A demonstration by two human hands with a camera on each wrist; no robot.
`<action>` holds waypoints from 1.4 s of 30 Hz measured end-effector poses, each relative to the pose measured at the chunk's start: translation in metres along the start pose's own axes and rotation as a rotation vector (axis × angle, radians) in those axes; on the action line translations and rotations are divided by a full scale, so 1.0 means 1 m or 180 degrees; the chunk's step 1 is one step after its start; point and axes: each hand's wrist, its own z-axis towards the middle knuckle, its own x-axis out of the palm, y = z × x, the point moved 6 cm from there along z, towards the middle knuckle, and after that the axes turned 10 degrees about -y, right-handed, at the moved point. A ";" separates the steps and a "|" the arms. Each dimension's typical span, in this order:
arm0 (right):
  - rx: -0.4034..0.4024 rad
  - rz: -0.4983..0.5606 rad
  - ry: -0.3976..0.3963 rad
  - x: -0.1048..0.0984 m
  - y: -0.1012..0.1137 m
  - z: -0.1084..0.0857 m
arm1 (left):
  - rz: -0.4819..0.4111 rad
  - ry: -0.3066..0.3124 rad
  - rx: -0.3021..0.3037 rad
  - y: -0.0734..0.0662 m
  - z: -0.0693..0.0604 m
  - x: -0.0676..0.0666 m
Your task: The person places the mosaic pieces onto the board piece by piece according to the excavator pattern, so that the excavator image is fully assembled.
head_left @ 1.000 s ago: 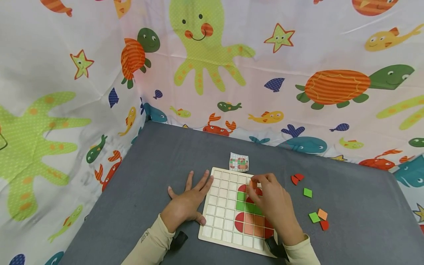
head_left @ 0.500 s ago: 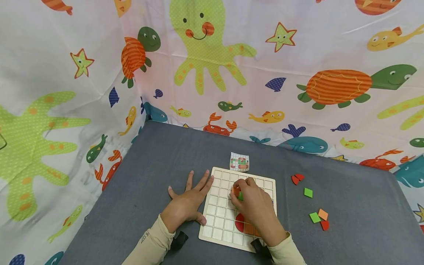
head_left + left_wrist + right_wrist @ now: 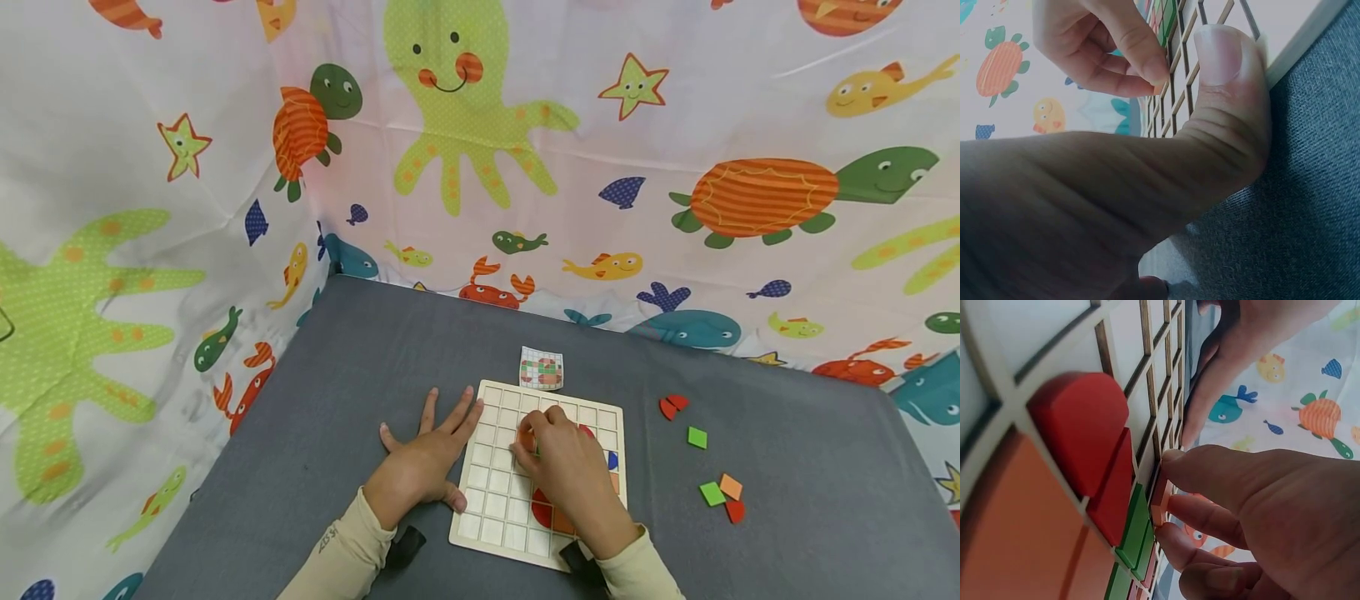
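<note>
A pale wooden grid board (image 3: 496, 480) lies on the grey cloth, with red, green, orange and blue pieces in some squares. My left hand (image 3: 422, 468) rests at the board's left edge, fingers spread; in the left wrist view its thumb (image 3: 1222, 65) lies on the rim. Over the upper middle of the grid, my right hand (image 3: 576, 471) pinches an orange square tile (image 3: 1160, 499) between thumb and fingers. That tile is tilted against the grid beside the green pieces (image 3: 1135, 525). A rounded red piece (image 3: 1079, 425) sits nearer the right wrist camera. My right hand hides several filled squares.
A small printed pattern card (image 3: 542, 369) lies behind the board. To the right are loose pieces: red ones (image 3: 667, 408), a green square (image 3: 697, 437), and a group with another green square (image 3: 712, 494) and an orange square (image 3: 731, 487). A printed curtain (image 3: 480, 242) rises behind.
My right hand has moved left across the board with the orange tile, from the upper right squares to the upper middle, then slightly further left. My left hand has stayed in place.
</note>
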 end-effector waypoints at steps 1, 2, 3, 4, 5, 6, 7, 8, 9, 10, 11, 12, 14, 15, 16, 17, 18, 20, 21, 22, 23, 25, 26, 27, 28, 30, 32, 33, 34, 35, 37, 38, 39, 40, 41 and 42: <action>0.0009 -0.0005 0.0003 0.000 0.000 0.000 | -0.0003 0.0005 -0.0003 0.000 0.000 0.000; 0.0025 -0.0009 0.0006 0.000 -0.001 0.000 | -0.0004 0.0001 -0.0001 -0.001 0.000 0.000; 0.0042 -0.0009 0.0013 0.000 -0.001 0.000 | -0.0005 -0.0006 0.0004 -0.001 0.001 0.000; 0.0059 -0.0008 0.0022 -0.001 -0.001 0.000 | -0.0006 -0.0007 0.0007 -0.001 0.001 0.000; 0.0078 -0.0001 0.0033 -0.001 -0.002 -0.001 | -0.0006 -0.0006 0.0010 -0.001 0.001 0.000; 0.0096 0.0009 0.0048 0.000 -0.002 -0.001 | -0.0004 -0.0005 0.0009 -0.001 0.001 0.001; 0.0107 0.0020 0.0061 0.000 -0.002 -0.002 | -0.0002 -0.0007 0.0011 -0.001 0.002 0.001; 0.0117 0.0033 0.0072 0.000 -0.003 -0.002 | 0.0000 0.0001 0.0007 -0.001 0.002 0.001; 0.0120 0.0050 0.0082 0.000 -0.003 -0.002 | 0.0003 0.0012 -0.0001 0.000 0.002 0.001; 0.0121 0.0062 0.0085 0.000 -0.003 -0.003 | -0.0014 -0.0019 0.0030 0.003 0.003 0.005; 0.0114 0.0070 0.0084 0.000 -0.003 -0.003 | -0.0010 -0.0008 0.0022 0.003 0.003 0.006; 0.0104 0.0070 0.0076 0.000 -0.003 -0.003 | -0.0007 -0.0002 0.0017 0.003 0.003 0.006; 0.0078 0.0070 0.0058 0.000 -0.002 -0.003 | -0.0008 0.0008 0.0011 0.004 0.003 0.006; 0.0065 0.0069 0.0048 0.000 -0.002 -0.003 | -0.0009 0.0008 0.0009 0.004 0.003 0.006; 0.0056 0.0070 0.0044 0.000 -0.002 -0.003 | -0.0007 0.0005 0.0009 0.004 0.003 0.006; 0.0041 0.0065 0.0041 -0.001 -0.002 -0.003 | 0.0015 0.0047 -0.0032 0.002 0.001 0.002; 0.0030 0.0064 0.0042 0.000 -0.001 -0.003 | 0.0018 0.0045 -0.0035 0.002 0.001 0.002; -0.0002 0.0061 0.0051 0.000 0.000 -0.003 | 0.0022 0.0046 -0.0042 0.001 0.000 0.002; -0.0017 0.0051 0.0053 0.000 0.000 -0.003 | 0.0025 0.0052 -0.0044 0.001 -0.001 0.002; -0.0035 0.0038 0.0052 -0.001 0.001 -0.004 | 0.0030 0.0046 -0.0041 0.000 -0.001 0.001; -0.0054 0.0026 0.0046 -0.001 0.001 -0.003 | 0.0032 0.0041 -0.0036 0.000 -0.001 0.001; -0.0068 0.0026 0.0046 -0.002 0.002 -0.003 | 0.0031 0.0028 -0.0027 -0.001 -0.001 0.000; -0.0071 0.0025 0.0049 -0.002 0.002 -0.003 | 0.0034 0.0029 -0.0028 -0.001 -0.001 0.000; -0.0072 0.0031 0.0050 -0.003 0.003 -0.003 | 0.0036 0.0035 -0.0030 0.000 -0.001 0.001; -0.0073 0.0045 0.0057 -0.003 0.003 -0.004 | 0.0042 0.0024 -0.0025 0.002 0.001 0.003; -0.0052 0.0104 0.0095 -0.005 0.002 -0.004 | 0.0023 0.0044 -0.0024 0.007 0.005 0.012; -0.0007 0.0166 0.0129 -0.007 0.000 -0.004 | 0.0011 0.0046 -0.0015 0.014 0.011 0.021; 0.0032 0.0204 0.0137 -0.009 -0.002 -0.004 | -0.0006 0.0051 -0.0004 0.017 0.013 0.026; 0.0079 0.0241 0.0149 -0.010 -0.005 -0.003 | -0.0009 0.0033 0.0010 0.018 0.014 0.027; 0.0121 0.0261 0.0145 -0.013 -0.009 -0.003 | -0.0021 0.0037 0.0012 0.017 0.014 0.027; 0.0206 0.0279 0.0131 -0.017 -0.017 -0.003 | -0.0013 0.0014 0.0021 0.013 0.011 0.021; 0.0236 0.0278 0.0126 -0.019 -0.021 -0.002 | -0.0020 0.0020 0.0017 0.012 0.010 0.018; 0.0274 0.0261 0.0114 -0.021 -0.026 -0.003 | -0.0025 0.0026 0.0009 0.009 0.009 0.015; 0.0311 0.0245 0.0112 -0.023 -0.031 -0.003 | -0.0015 0.0011 0.0008 0.007 0.007 0.012; 0.0341 0.0223 0.0104 -0.025 -0.035 -0.003 | -0.0026 0.0014 0.0026 0.009 0.009 0.015; 0.0380 0.0206 0.0105 -0.027 -0.041 -0.004 | -0.0046 0.0015 0.0031 0.011 0.010 0.017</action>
